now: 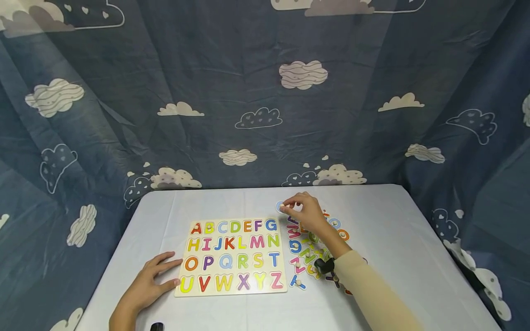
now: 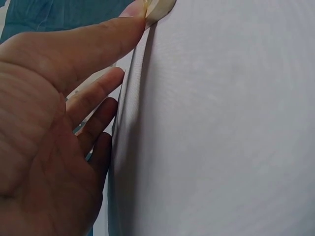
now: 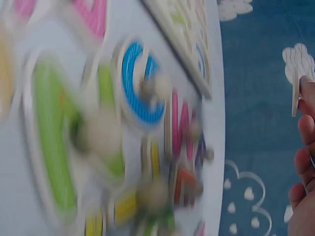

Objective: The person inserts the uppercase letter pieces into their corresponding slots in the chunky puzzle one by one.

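A pale wooden alphabet puzzle board [image 1: 229,268] lies on the table, its rows running from A to Z. My left hand [image 1: 146,284] rests at its left edge, thumb over the corner near the U and fingers fairly straight. In the left wrist view, the thumb [image 2: 98,46] reaches the board's rounded corner [image 2: 161,10]. Beyond the board's upper right corner, my right hand [image 1: 305,212] pinches a blue letter piece [image 1: 279,207] between thumb and fingertips. That piece shows edge-on as a thin wooden slab [image 3: 295,93] in the right wrist view.
Loose knobbed letters lie heaped right of the board, under my right forearm, among them a blue G [image 1: 295,247], a blue T [image 1: 297,282] and an orange O [image 1: 343,234]. Knobs show on the board's A and B. A cloud-patterned dark cloth [image 1: 256,142] hangs behind the white table [image 1: 397,239].
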Available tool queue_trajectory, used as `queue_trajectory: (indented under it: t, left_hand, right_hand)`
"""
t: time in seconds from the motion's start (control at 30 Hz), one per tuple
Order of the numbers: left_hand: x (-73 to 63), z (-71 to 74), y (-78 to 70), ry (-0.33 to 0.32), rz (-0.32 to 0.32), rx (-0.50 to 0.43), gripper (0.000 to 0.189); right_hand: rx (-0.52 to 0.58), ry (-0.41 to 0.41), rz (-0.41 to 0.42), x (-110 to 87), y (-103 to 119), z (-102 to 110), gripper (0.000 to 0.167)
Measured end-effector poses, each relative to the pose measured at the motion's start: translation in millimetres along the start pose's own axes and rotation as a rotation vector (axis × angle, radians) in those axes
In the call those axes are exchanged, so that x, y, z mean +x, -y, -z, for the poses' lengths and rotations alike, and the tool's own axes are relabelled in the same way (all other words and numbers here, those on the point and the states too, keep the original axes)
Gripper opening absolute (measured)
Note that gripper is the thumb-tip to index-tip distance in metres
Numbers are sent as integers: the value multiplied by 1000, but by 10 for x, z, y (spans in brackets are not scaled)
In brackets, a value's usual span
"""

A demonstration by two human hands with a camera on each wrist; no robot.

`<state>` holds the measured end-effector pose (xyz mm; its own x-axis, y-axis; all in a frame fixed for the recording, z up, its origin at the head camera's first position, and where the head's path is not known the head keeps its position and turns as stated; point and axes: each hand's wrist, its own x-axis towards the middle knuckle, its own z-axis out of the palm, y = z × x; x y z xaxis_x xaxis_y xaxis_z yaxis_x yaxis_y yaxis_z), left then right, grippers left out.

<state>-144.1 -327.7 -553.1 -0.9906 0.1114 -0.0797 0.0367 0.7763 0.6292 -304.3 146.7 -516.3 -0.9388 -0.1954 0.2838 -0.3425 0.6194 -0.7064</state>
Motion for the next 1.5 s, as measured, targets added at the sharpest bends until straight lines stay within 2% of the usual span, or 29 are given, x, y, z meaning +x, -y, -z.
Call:
queue_trajectory:
  t: [0.43,0.83,1.2,1.5]
  left_hand:
    - [-3,-20,-14,-1,5,-1,57]
    - [-28,31,26,-36,-35,-11,56]
    - [-3,-16,21,-47,-53,-28,54]
    - [-1,-15,28,-58,-44,-26,53]
  right_hand:
    - [43,38,39,81,407,-609,16]
    - [-14,60,84,177,739,-1229,16]
    - [66,104,-18,137,770,-1595,16]
    - [41,104,-57,152,853,-1737,14]
